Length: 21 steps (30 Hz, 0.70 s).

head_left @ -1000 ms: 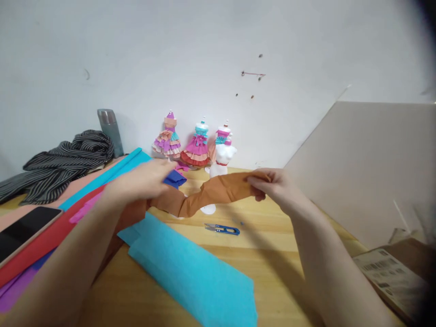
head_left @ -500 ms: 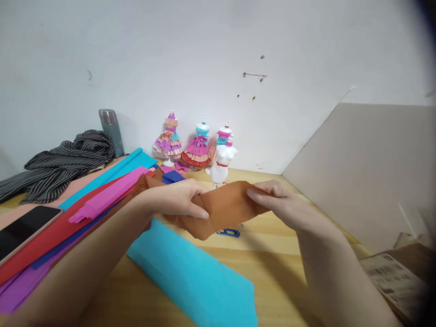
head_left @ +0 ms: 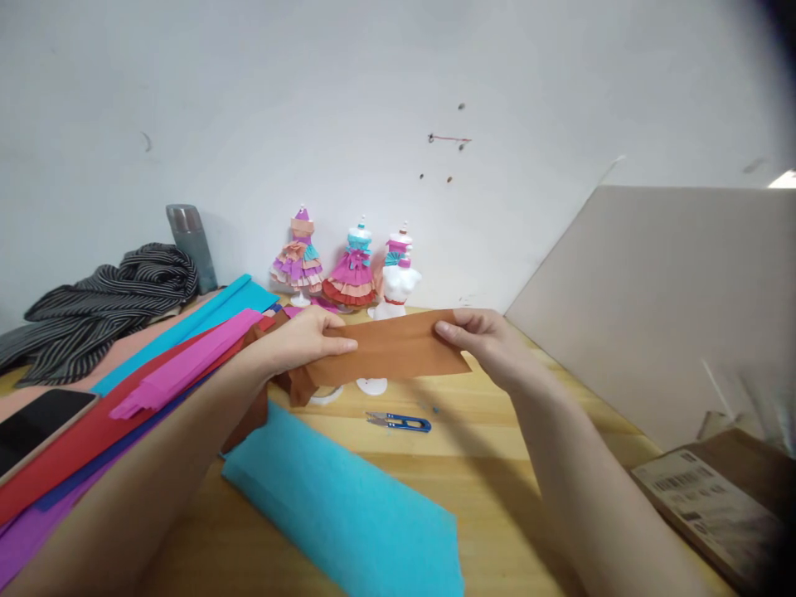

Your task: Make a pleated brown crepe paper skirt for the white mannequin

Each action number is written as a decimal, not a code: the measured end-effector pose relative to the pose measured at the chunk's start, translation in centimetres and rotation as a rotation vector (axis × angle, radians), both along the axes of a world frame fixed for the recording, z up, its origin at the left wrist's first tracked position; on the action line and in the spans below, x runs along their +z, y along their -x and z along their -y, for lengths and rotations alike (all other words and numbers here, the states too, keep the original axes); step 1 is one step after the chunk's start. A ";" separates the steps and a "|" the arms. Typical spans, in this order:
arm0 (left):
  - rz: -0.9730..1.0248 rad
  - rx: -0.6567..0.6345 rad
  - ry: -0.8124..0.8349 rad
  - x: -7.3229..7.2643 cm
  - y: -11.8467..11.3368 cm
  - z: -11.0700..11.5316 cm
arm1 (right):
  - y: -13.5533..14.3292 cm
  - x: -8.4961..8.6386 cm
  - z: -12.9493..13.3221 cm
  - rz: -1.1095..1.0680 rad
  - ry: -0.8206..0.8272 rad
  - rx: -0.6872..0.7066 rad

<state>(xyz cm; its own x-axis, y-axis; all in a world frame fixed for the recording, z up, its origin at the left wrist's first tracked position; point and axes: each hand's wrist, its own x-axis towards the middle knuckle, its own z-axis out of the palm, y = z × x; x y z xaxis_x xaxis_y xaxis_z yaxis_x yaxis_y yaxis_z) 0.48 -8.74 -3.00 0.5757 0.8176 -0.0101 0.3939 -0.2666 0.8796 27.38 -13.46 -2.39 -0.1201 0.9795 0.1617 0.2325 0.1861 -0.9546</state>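
A strip of brown crepe paper [head_left: 391,347] is stretched between my two hands above the table. My left hand [head_left: 311,338] pinches it with the thumb on top, and the rest of the strip trails down behind that wrist. At the other end my right hand [head_left: 476,332] grips the paper near its corner. Behind the strip stands a small white mannequin [head_left: 399,286] with a red band at its waist; its lower part is hidden. Below the paper lie blue thread snips [head_left: 401,422]. A sheet of turquoise paper [head_left: 354,506] lies nearer to me.
Three small dressed mannequins [head_left: 351,265] stand by the wall. On the left are pink paper [head_left: 192,365], red paper [head_left: 68,439], a phone [head_left: 41,427], a striped cloth [head_left: 118,290] and a bottle [head_left: 191,245]. A labelled cardboard package [head_left: 709,497] lies at right.
Both hands have risen slightly, and the brown paper is now pulled flatter and straighter. The snips below it have come fully into sight. The view has shifted a little.
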 end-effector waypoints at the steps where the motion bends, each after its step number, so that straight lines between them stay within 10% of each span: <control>1: 0.010 0.022 -0.027 0.1 0.0 0.1 | 0.1 0.0 0.0 -0.010 -0.030 -0.031; 11: -0.049 0.067 -0.459 4.0 -0.8 -1.0 | 1.8 1.8 -1.7 -0.297 -0.129 -0.253; 21: -0.159 -0.078 -0.489 5.7 -1.3 -3.4 | 2.5 0.8 -4.2 -0.358 -0.261 -0.359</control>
